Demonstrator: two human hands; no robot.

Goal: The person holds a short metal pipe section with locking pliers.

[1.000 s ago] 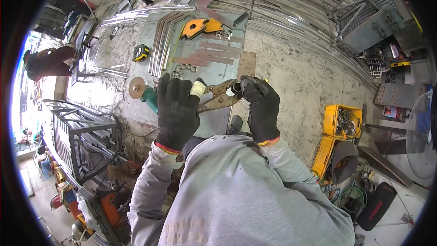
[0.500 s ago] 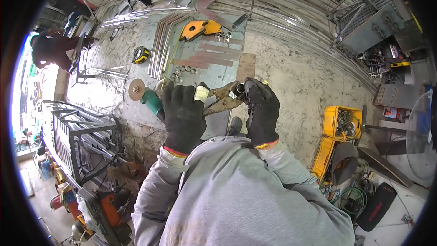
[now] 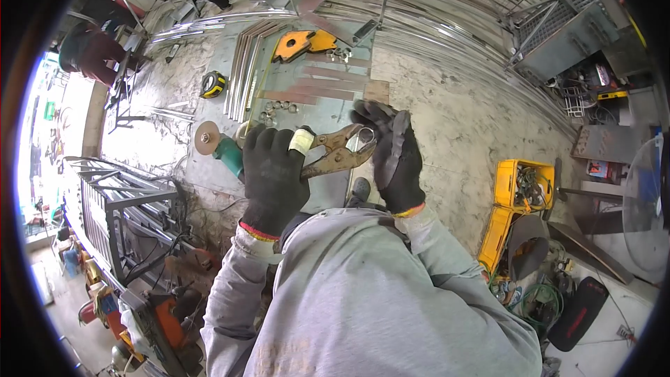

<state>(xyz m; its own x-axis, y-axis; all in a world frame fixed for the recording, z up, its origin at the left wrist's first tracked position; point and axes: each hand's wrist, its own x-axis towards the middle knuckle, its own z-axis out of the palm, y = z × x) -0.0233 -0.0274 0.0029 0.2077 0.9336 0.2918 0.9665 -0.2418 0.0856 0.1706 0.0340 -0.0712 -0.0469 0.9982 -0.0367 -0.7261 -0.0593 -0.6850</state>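
My left hand [image 3: 273, 176], in a black glove with pale tape round one finger, is closed round the handles of rusty locking pliers [image 3: 336, 156]. A short metal ring [image 3: 365, 135] sits in the jaws. Beside the jaws is my right hand [image 3: 398, 160], also gloved, its fingers stretched out with the fingertips close to the ring. Just left of my left hand lies a green angle grinder [image 3: 229, 156] with a brown disc. More metal rings [image 3: 280, 106] lie on the metal sheet beyond my hands.
Flat strips [image 3: 321, 82], yellow magnetic squares [image 3: 293, 45] and a tape measure [image 3: 213, 84] lie ahead. Long metal tubes [image 3: 447, 28] line the back. A yellow crate [image 3: 525, 185] stands right, a steel frame [image 3: 132, 202] left. Another person [image 3: 87, 52] is at the far left.
My right hand has come off the ring and its fingers have straightened, leaving the ring showing in the jaws. My left hand and the pliers have shifted slightly left.
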